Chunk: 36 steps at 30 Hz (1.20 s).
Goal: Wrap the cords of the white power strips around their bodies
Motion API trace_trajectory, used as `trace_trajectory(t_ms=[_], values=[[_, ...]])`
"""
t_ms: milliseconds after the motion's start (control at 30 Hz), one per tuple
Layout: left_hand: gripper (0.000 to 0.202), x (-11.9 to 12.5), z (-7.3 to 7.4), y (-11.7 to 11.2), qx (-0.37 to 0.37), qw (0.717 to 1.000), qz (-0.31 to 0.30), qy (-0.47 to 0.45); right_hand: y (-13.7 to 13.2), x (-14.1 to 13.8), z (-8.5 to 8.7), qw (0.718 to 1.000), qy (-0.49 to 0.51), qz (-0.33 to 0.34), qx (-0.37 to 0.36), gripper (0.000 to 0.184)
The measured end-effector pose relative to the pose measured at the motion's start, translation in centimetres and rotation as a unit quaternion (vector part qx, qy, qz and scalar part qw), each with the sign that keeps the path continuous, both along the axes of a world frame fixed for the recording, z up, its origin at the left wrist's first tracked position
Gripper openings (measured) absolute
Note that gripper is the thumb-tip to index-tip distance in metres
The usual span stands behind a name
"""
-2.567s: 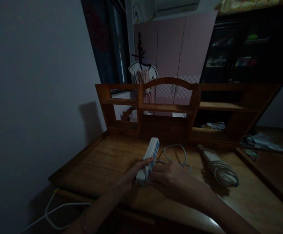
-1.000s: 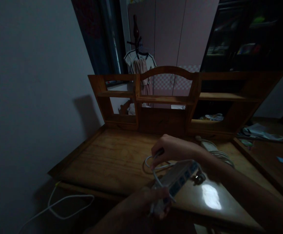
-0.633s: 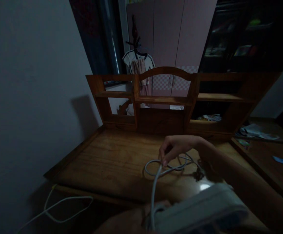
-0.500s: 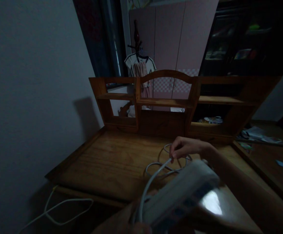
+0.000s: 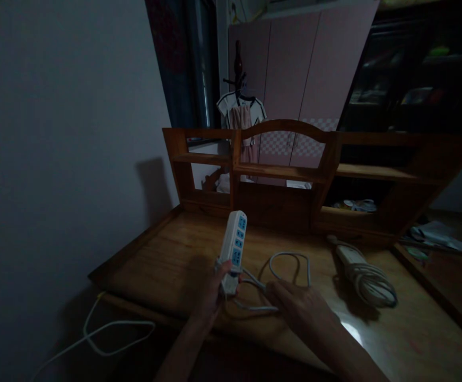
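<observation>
A white power strip [image 5: 229, 241] with blue socket faces stands tilted up above the wooden desk. My left hand [image 5: 219, 286] is closed round its lower end, and a turn of cord crosses the strip there. Its grey-white cord [image 5: 290, 253] runs right from the strip and lies in a loose loop on the desk. My right hand [image 5: 290, 300] is closed on the cord beside that loop; the fingertips are hidden behind the back of the hand.
On the right of the desk [image 5: 167, 260] lies a second power strip [image 5: 364, 273] wound with its cord. A wooden shelf unit [image 5: 278, 171] stands along the back. A white cable [image 5: 115, 323] hangs off the left front edge. Papers [image 5: 445, 236] lie at far right.
The power strip has swung from low and close to upright over the desk, sockets now facing me. My right hand has come down nearer. The wound strip at right has come into sight.
</observation>
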<state>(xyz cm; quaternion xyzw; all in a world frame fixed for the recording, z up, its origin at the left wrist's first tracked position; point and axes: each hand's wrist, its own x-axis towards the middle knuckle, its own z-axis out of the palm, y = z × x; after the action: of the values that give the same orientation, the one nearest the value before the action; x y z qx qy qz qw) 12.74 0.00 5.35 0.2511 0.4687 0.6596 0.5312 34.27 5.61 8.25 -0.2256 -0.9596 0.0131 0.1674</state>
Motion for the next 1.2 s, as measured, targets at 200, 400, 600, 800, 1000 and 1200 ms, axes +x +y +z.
trace_trajectory(t_ms=[200,400,600,800,1000,1200], values=[[0.049,0.7,-1.7,-1.0,-0.003,0.988,-0.065,0.141,-0.7,-0.1,3.5,0.993,-0.065,0.051,0.08,0.008],[0.045,1.0,0.0,-1.8,0.036,0.93,-0.245,0.271,-0.4,-1.2,7.3,0.987,-0.104,0.094,-0.076,0.007],[0.049,1.4,1.0,-2.4,0.069,0.912,-0.329,0.234,2.6,-1.5,9.2,0.958,-0.066,0.125,-0.25,0.015],[0.044,3.6,2.0,-2.9,0.035,0.911,-0.278,0.303,2.1,-2.7,9.9,0.954,-0.097,0.125,-0.255,0.019],[0.046,3.1,2.4,-3.9,0.017,0.916,-0.278,0.289,3.2,-2.3,10.6,0.931,-0.102,0.13,-0.325,0.026],[0.049,-0.3,5.0,-2.9,-0.05,0.875,-0.134,0.462,6.1,-0.6,11.4,0.925,-0.061,0.145,-0.347,0.028]])
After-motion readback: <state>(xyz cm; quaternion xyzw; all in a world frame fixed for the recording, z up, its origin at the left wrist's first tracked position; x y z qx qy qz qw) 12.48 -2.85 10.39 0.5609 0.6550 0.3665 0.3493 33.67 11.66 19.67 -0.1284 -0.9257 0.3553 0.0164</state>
